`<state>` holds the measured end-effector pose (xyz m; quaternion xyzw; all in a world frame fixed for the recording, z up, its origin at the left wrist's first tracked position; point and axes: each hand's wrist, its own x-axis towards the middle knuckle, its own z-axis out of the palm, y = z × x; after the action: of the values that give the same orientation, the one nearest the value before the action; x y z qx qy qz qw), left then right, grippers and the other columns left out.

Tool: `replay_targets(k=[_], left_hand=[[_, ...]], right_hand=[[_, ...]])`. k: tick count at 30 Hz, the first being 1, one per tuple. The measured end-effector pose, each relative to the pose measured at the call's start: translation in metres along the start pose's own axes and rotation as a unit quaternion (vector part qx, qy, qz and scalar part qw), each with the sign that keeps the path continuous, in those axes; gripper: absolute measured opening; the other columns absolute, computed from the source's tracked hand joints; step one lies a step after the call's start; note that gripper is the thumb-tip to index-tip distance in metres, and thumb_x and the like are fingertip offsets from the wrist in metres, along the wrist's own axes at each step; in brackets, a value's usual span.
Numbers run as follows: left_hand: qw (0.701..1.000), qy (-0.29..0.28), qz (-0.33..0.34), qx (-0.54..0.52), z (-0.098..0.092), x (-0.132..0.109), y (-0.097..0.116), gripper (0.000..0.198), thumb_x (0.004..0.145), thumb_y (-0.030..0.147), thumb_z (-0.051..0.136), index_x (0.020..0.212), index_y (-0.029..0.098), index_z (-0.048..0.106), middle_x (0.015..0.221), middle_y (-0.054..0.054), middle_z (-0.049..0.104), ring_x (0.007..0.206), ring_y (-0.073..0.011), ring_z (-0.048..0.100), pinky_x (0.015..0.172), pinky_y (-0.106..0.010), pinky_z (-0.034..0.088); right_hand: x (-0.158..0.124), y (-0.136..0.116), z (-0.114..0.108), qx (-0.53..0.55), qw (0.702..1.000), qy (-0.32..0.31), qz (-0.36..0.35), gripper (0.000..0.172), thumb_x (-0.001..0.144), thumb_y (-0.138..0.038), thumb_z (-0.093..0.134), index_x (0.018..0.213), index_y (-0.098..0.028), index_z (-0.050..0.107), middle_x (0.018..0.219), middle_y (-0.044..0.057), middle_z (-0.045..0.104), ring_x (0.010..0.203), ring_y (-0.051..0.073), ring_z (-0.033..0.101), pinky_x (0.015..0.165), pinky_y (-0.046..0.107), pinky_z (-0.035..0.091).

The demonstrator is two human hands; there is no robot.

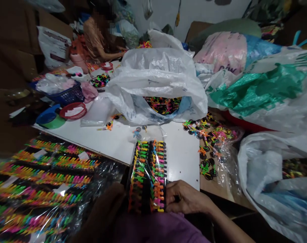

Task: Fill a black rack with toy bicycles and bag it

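Just in front of the hands, a clear plastic pack (147,175) of neon toy bicycles in tight rows lies across the near edge of a white tabletop (113,143), its lower end overhanging a purple shirt (158,229); the right hand (186,198) is curled narrowly around the pack's right side, fingers pressing on the film, seemingly to keep the rows from slipping; the left hand (104,211) appears to be the dark, blurred shape at the opposite side, too dim to tell whether it grips or only touches; left of the hands, similar packs (42,182) lie overlapping in a wide pile, probably kept flat so their rows stay straight; ahead of the hands, a white plastic sack (156,84) sits with its mouth turned toward the person, showing a mass of loose toys (163,104), likely so they can be reached easily; right of the hands, more toy bicycles (204,148) lie scattered beside a crumpled clear bag (226,165); farther off, past the sack, a co-worker (98,37) sits with an arm reaching toward the far end of the tabletop; left of the sack stand a blue basket (64,94) and a red tray (73,110).
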<state>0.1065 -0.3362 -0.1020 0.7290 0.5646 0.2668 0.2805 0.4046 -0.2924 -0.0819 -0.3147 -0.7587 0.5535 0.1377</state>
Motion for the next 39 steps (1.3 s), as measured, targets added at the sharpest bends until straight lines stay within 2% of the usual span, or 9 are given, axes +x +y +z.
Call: replay_targets(k=[3,6,11,15,19,26,29,33,39], left_hand=[[1.000,0.012,0.015,-0.022,-0.013,0.030,0.016,0.018,0.083,0.029,0.044,0.072,0.023,0.057,0.073,-0.001,0.061,0.068,-0.0142,0.056,0.061,-0.024,0.046],[0.996,0.070,0.040,-0.037,-0.047,0.078,0.052,0.016,0.082,0.028,0.047,0.071,0.020,0.054,0.074,-0.001,0.058,0.072,-0.0139,0.054,0.067,-0.025,0.044],[0.947,0.231,0.167,-0.150,-0.120,0.137,0.146,0.009,0.076,0.020,0.055,0.067,0.018,0.058,0.065,0.002,0.057,0.066,-0.0117,0.052,0.061,-0.023,0.041],[0.935,0.269,0.170,-0.156,-0.143,0.153,0.180,0.007,0.071,0.019,0.060,0.064,0.019,0.060,0.059,0.002,0.057,0.057,-0.0114,0.050,0.051,-0.024,0.035],[0.964,0.195,0.132,-0.124,-0.142,0.166,0.176,0.011,0.071,0.020,0.058,0.060,0.018,0.057,0.056,0.002,0.053,0.055,-0.0108,0.047,0.050,-0.024,0.033],[0.942,0.237,0.197,-0.131,-0.132,0.205,0.181,0.009,0.076,0.022,0.057,0.070,0.014,0.056,0.060,0.005,0.052,0.053,-0.0071,0.047,0.052,-0.021,0.036],[0.962,0.186,0.142,-0.143,-0.107,0.211,0.158,0.013,0.077,0.026,0.054,0.070,0.015,0.055,0.060,0.004,0.054,0.054,-0.0073,0.048,0.051,-0.021,0.038],[0.969,0.118,0.029,-0.216,-0.067,0.178,0.115,0.016,0.076,0.033,0.055,0.073,0.017,0.052,0.056,0.005,0.053,0.050,-0.0088,0.049,0.046,-0.020,0.038],[0.993,0.014,-0.078,-0.093,-0.030,0.095,0.053,0.023,0.078,0.040,0.052,0.077,0.018,0.056,0.064,0.002,0.055,0.060,-0.0113,0.052,0.058,-0.021,0.043]], right_hand=[[0.011,-0.010,-0.020,0.015,0.998,0.061,-0.005,0.018,0.079,-0.029,0.059,0.067,-0.017,0.059,0.067,-0.001,0.053,0.060,0.010,0.048,0.053,0.019,0.036],[0.022,-0.045,-0.064,0.001,0.984,0.160,-0.075,0.019,0.080,-0.031,0.059,0.068,-0.016,0.057,0.064,-0.001,0.053,0.061,0.010,0.048,0.057,0.022,0.039],[0.022,-0.138,-0.131,-0.048,0.901,0.346,-0.256,0.019,0.077,-0.029,0.063,0.065,-0.017,0.055,0.065,-0.001,0.053,0.062,0.011,0.049,0.059,0.024,0.040],[0.027,-0.160,-0.147,-0.033,0.860,0.417,-0.292,0.019,0.075,-0.032,0.066,0.066,-0.017,0.057,0.065,-0.002,0.053,0.061,0.010,0.049,0.056,0.023,0.041],[0.037,-0.142,-0.158,-0.016,0.870,0.423,-0.252,0.022,0.075,-0.033,0.066,0.065,-0.016,0.056,0.062,-0.003,0.052,0.058,0.009,0.048,0.053,0.022,0.040],[0.032,-0.145,-0.176,-0.072,0.772,0.550,-0.309,0.016,0.077,-0.028,0.063,0.068,-0.018,0.055,0.063,-0.004,0.049,0.059,0.009,0.046,0.055,0.022,0.038],[0.028,-0.127,-0.155,-0.100,0.834,0.473,-0.265,0.017,0.079,-0.026,0.062,0.067,-0.017,0.054,0.064,-0.003,0.051,0.061,0.009,0.047,0.059,0.023,0.038],[0.019,-0.075,-0.102,-0.062,0.927,0.340,-0.144,0.021,0.081,-0.031,0.059,0.066,-0.017,0.054,0.066,-0.001,0.053,0.063,0.011,0.049,0.060,0.023,0.039],[0.001,-0.020,-0.030,-0.039,0.953,0.300,0.001,0.019,0.084,-0.031,0.054,0.071,-0.016,0.054,0.071,0.001,0.055,0.068,0.012,0.050,0.060,0.023,0.037]])
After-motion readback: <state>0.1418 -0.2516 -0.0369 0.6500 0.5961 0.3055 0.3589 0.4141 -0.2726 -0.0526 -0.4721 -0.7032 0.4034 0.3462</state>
